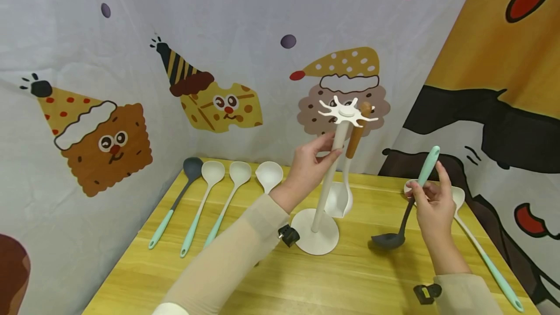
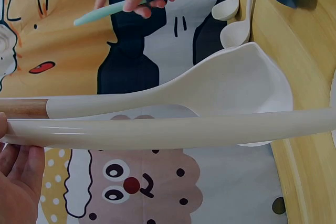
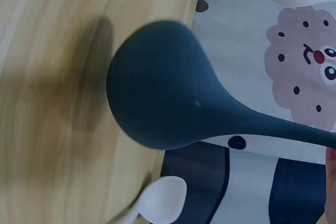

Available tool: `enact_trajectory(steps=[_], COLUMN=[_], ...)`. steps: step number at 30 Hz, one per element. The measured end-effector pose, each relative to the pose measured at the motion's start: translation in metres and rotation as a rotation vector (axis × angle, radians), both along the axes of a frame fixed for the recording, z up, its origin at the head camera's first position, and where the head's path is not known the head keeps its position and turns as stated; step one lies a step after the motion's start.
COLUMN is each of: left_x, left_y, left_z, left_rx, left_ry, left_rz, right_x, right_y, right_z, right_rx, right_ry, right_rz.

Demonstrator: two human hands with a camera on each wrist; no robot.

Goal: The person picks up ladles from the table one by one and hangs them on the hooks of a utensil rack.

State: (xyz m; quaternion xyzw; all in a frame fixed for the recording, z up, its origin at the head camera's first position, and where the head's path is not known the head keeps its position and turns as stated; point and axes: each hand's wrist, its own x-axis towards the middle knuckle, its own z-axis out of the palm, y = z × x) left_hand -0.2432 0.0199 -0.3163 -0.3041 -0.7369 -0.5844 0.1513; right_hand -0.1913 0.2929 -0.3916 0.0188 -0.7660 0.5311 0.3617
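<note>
My left hand grips the pole of a white utensil stand, below its top ring of hooks. From one hook hangs a white ladle with a wooden handle; the left wrist view shows it just behind the pole. To the right, my right hand holds a dark ladle by its mint-green handle between thumb and fingers. The handle points up, and the bowl hovers over the table, casting a shadow beneath it in the right wrist view.
On the left of the wooden table lie a dark spoon, two white spoons and a white ladle, partly behind my left arm. A white spoon and another white utensil lie at the right edge. Patterned cloth hangs behind.
</note>
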Motion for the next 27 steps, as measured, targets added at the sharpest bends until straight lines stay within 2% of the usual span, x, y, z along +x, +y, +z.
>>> enact_trajectory(steps=[9, 18, 27], left_x=[0.000, 0.000, 0.001], left_y=[0.000, 0.000, 0.002], left_z=[-0.001, -0.001, 0.003], left_rx=[0.000, -0.009, -0.040], left_ry=[0.003, 0.001, 0.014], left_rz=[0.005, 0.015, 0.032], right_x=[0.002, 0.004, 0.007], right_y=[-0.008, -0.020, -0.043], right_z=[0.007, 0.015, 0.033], right_rx=[0.016, -0.009, 0.009], right_ry=[0.109, 0.139, 0.295], right_rz=[0.002, 0.068, 0.207])
